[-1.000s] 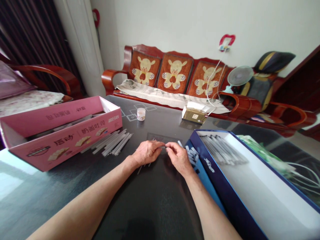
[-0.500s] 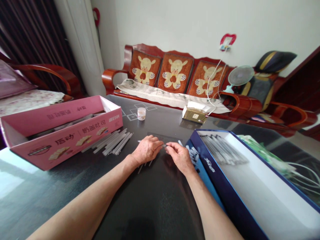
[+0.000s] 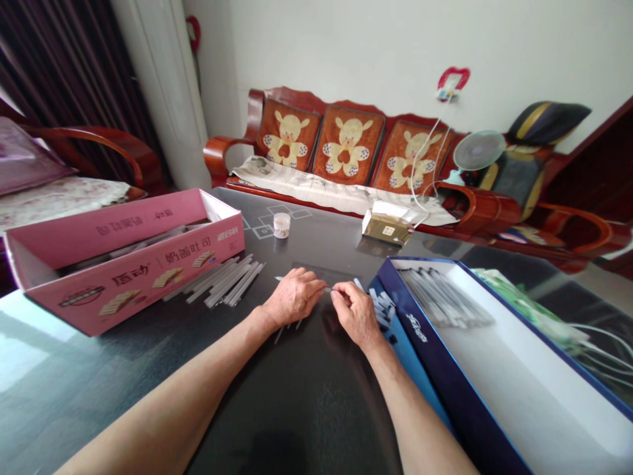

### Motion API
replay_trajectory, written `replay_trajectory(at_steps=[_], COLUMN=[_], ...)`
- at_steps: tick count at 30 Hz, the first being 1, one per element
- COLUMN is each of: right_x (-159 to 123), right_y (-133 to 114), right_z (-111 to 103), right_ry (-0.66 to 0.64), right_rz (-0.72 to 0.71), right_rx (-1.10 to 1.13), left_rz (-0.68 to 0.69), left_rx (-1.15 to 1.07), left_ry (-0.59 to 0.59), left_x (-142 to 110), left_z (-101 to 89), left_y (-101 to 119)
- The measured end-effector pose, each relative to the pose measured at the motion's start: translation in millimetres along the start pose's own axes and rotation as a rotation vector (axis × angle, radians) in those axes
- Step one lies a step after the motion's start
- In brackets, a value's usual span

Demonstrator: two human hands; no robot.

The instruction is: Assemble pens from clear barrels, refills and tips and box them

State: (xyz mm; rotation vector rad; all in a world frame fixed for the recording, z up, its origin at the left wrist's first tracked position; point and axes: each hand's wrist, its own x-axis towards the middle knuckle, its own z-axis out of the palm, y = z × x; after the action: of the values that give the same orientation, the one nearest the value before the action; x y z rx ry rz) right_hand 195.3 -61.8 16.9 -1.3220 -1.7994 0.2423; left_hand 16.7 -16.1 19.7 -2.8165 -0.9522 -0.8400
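My left hand (image 3: 297,297) is closed around a thin whitish tube (image 3: 327,289), and the tube's far end pokes out past the knuckles on the left. At the tube's right end, the thumb and fingertips of my right hand (image 3: 356,313) are pinched together. Whether they hold the tube itself or a small dark tip on it is too small to tell. A few more tubes (image 3: 280,334) lie on the table below my left hand. Small pale pieces (image 3: 383,307) are heaped just right of my right hand, on a blue surface (image 3: 410,373).
A loose pile of tubes (image 3: 237,280) lies beside a pink carton (image 3: 148,277) on the left. On the right, a dark blue box (image 3: 420,336) holds a row of dark-ended tubes (image 3: 442,297). Farther back stand a small cup (image 3: 281,225) and a tissue pack (image 3: 386,224).
My right hand has turned slightly and its fingers have curled in more at the tube's end. My left hand keeps its hold in nearly the same place.
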Motion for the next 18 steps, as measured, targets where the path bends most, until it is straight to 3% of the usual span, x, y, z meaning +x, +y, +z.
replay_trajectory(at_steps=[6, 11, 18], right_x=[0.5, -0.5, -0.4], right_y=[1.2, 0.3, -3.5], right_z=[1.9, 1.0, 1.2], right_ry=[-0.013, -0.013, -0.03], right_rz=[0.049, -0.022, -0.008], right_rx=[-0.09, -0.046, -0.065], left_rz=[0.017, 0.01, 0.023], left_rx=[-0.015, -0.016, -0.036], left_ry=[0.002, -0.003, -0.002], left_x=[-0.3, -0.9, -0.4], left_z=[1.9, 1.8, 1.0], left_y=[-0.3, -0.9, -1.0])
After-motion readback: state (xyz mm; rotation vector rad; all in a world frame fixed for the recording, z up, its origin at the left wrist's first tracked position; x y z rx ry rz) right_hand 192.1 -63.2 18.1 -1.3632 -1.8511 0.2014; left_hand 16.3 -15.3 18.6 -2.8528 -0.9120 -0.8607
